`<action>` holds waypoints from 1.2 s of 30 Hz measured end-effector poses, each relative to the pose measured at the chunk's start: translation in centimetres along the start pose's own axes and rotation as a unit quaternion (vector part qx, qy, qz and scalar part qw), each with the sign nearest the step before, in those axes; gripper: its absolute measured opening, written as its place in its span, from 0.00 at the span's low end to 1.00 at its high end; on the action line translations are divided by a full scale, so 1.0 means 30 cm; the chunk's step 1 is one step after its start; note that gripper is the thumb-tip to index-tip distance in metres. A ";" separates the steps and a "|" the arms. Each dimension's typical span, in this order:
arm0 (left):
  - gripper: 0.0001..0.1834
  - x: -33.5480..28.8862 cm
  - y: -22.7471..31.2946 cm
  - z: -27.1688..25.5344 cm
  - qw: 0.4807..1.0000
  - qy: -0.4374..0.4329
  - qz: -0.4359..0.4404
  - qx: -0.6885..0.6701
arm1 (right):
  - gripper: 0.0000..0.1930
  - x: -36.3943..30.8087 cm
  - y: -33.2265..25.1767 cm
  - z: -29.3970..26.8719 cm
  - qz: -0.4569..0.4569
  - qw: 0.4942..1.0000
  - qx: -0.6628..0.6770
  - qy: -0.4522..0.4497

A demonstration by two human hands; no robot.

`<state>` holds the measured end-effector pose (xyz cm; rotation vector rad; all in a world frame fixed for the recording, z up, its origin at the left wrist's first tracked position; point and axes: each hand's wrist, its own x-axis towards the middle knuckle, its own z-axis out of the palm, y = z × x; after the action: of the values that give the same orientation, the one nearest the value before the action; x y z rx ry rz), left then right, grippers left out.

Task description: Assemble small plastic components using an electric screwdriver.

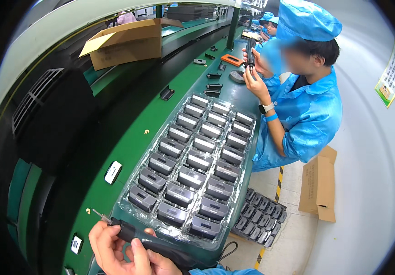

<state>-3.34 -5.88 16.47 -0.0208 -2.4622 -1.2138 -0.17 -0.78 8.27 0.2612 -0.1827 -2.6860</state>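
A black electric screwdriver (pixel 126 231) with a thin metal bit lies across both my hands at the lower left, its tip toward the upper left. My left hand (pixel 103 250) has its fingers wrapped round the front end, near the bit. Further back, my right hand (pixel 160 265) grips the body, partly hidden by the frame's lower edge. Just beyond them is a clear plastic tray (pixel 125 205) holding rows of dark grey rectangular housings (pixel 180 194). The bit points over the green belt (pixel 92 192), apart from any housing.
Small black-and-white parts (pixel 113 173) lie on the belt. A cardboard box (pixel 126 55) stands beyond it. At right, a co-worker (pixel 305 114) in blue holds another screwdriver (pixel 251 54). Near a round dish (pixel 237 76) lies an orange item (pixel 232 60). Below are a filled tray (pixel 259 217) and cardboard (pixel 316 188).
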 end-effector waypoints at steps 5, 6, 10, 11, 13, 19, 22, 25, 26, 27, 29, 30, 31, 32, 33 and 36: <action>0.19 0.001 -0.012 -0.027 1.000 -0.009 -0.015 -0.015 | 0.26 -0.006 0.014 -0.014 -0.005 0.999 -0.033 0.031; 0.19 0.001 -0.013 -0.031 0.999 -0.011 -0.022 -0.022 | 0.26 -0.006 0.016 -0.018 0.000 0.999 -0.031 0.036; 0.19 0.001 -0.006 -0.036 0.999 -0.013 -0.025 -0.034 | 0.24 -0.003 0.029 -0.029 -0.024 0.999 -0.024 0.028; 0.19 0.003 -0.006 -0.039 0.999 -0.013 -0.025 -0.035 | 0.24 -0.005 0.035 -0.031 -0.041 0.998 -0.027 0.048; 0.18 0.006 -0.003 -0.044 1.000 -0.020 -0.010 -0.016 | 0.23 -0.009 0.039 -0.032 -0.058 0.996 -0.030 0.068; 0.19 0.007 0.024 -0.038 1.000 -0.018 0.018 0.018 | 0.25 -0.011 0.027 -0.048 -0.055 0.998 0.020 -0.026; 0.20 0.002 0.038 -0.031 1.000 -0.023 -0.003 0.010 | 0.28 -0.006 0.016 -0.062 -0.041 0.996 0.009 -0.083; 0.23 0.007 0.062 -0.036 0.996 -0.036 0.049 0.058 | 0.32 -0.019 0.003 -0.126 -0.054 0.995 -0.082 -0.017; 0.24 0.004 0.069 -0.028 0.996 -0.035 0.060 0.057 | 0.32 -0.018 -0.005 -0.202 -0.053 0.996 -0.070 -0.037; 0.24 0.002 0.063 -0.022 0.996 -0.030 0.073 0.046 | 0.32 -0.001 -0.008 -0.176 -0.060 0.997 -0.039 -0.034; 0.25 -0.006 0.056 -0.015 0.997 -0.019 0.070 0.035 | 0.31 -0.013 -0.006 -0.126 -0.105 0.993 0.031 -0.053; 0.25 -0.009 0.047 -0.011 0.997 -0.011 0.070 0.022 | 0.31 -0.009 0.001 -0.112 -0.134 0.990 -0.008 -0.028; 0.25 -0.012 0.040 -0.014 0.998 -0.012 0.060 0.020 | 0.30 -0.011 0.007 -0.089 -0.146 0.988 -0.040 0.007; 0.25 -0.016 0.038 -0.012 0.998 -0.010 0.062 0.019 | 0.32 -0.013 0.003 -0.095 -0.135 0.990 -0.043 0.018; 0.25 -0.019 0.040 -0.011 0.998 -0.010 0.058 0.016 | 0.32 -0.016 0.002 -0.109 -0.134 0.991 -0.020 -0.001; 0.24 -0.030 0.039 -0.013 0.999 -0.009 0.046 0.015 | 0.31 -0.005 0.004 -0.058 -0.149 0.988 -0.040 -0.011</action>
<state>-2.15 -5.30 17.25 -0.1355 -2.4655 -1.1431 0.37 -0.99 6.63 0.2509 -0.0451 -2.9855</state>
